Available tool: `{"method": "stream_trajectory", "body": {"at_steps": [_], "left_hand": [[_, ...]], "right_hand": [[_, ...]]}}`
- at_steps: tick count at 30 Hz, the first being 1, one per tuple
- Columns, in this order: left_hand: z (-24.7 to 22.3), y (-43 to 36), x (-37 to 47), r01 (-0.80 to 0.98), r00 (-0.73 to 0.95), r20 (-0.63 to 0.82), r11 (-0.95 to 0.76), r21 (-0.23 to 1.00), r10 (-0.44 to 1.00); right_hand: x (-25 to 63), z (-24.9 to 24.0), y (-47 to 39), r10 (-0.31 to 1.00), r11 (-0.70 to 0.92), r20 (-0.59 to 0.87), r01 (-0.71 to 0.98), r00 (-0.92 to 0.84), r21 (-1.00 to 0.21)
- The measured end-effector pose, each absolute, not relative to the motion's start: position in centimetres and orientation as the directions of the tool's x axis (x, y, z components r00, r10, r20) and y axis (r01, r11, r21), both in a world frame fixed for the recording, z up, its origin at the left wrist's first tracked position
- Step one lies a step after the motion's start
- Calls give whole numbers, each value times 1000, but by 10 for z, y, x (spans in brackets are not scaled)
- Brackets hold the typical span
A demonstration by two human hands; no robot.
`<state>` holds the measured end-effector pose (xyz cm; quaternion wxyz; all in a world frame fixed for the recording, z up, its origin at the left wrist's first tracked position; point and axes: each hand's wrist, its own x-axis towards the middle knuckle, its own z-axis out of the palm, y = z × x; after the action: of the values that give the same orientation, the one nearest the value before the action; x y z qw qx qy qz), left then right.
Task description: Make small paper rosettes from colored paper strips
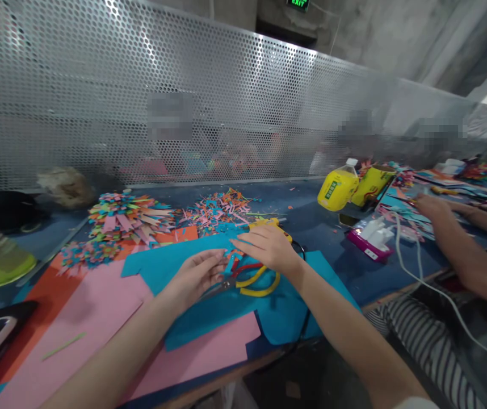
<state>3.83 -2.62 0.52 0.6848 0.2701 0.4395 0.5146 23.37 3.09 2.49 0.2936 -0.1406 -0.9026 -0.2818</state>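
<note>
Nearest to me, two forearms (pixel 129 345) lie over the front edge of the table (pixel 301 204); a perforated panel (pixel 235 108) closes its back. Right of centre I see some bare surface. The left hand (pixel 198 272) and the right hand (pixel 271 248) have bent fingers at a small blue strip (pixel 233 262) between them; whether they pinch it, I cannot tell. Scissors (pixel 247 282) and a yellow glue gun (pixel 274 221) lie close, in the way. A purple pack (pixel 365 245) holds white tissues (pixel 375 232).
</note>
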Motion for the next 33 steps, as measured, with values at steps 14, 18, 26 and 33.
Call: {"method": "stream_trajectory", "body": {"at_steps": [14,18,26,33], "left_hand": [[10,-26,36,-448,117,-320,338,827,940],[7,-22,32,-467,154,-287,325,822,946],[8,-24,37,-432,113,-261,284,856,959],[5,-25,40,-397,100,-213,235,887,972]], "right_hand": [[235,28,29,63,746,596,434,-801,505],[235,30,28,74,729,594,450,-801,517],[234,29,26,51,723,571,425,-819,545],[232,27,26,37,724,560,408,-828,556]]}}
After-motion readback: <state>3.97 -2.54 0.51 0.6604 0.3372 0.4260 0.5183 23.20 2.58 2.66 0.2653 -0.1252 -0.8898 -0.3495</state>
